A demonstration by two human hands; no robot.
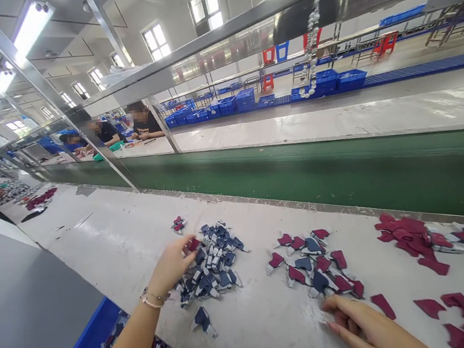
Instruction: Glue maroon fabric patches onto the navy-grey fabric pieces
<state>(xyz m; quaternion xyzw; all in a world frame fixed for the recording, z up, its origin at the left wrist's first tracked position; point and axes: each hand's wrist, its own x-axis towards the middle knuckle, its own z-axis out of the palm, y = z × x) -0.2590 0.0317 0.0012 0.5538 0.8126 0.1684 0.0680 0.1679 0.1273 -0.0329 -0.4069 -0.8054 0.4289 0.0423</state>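
Note:
My left hand [173,265] is at the left edge of a heap of small navy and grey pieces [214,260]. Its thumb and fingers close around a small maroon piece [192,245]. A navy piece [203,318] lies apart, below that heap. My right hand [360,321] rests low over the table, thumb and forefinger apart, with nothing visible between them. Just beyond its fingertips spreads a group of maroon and navy pieces with pale ends [321,264]. Two maroon pieces [178,225] lie beyond my left hand.
Flat maroon cut pieces [409,235] lie at the right on the white tabletop [269,315]. A green conveyor belt [298,169] runs behind it under a metal frame. Below the table's left edge stands a blue bin [82,347] with similar pieces. Several people sit farther off.

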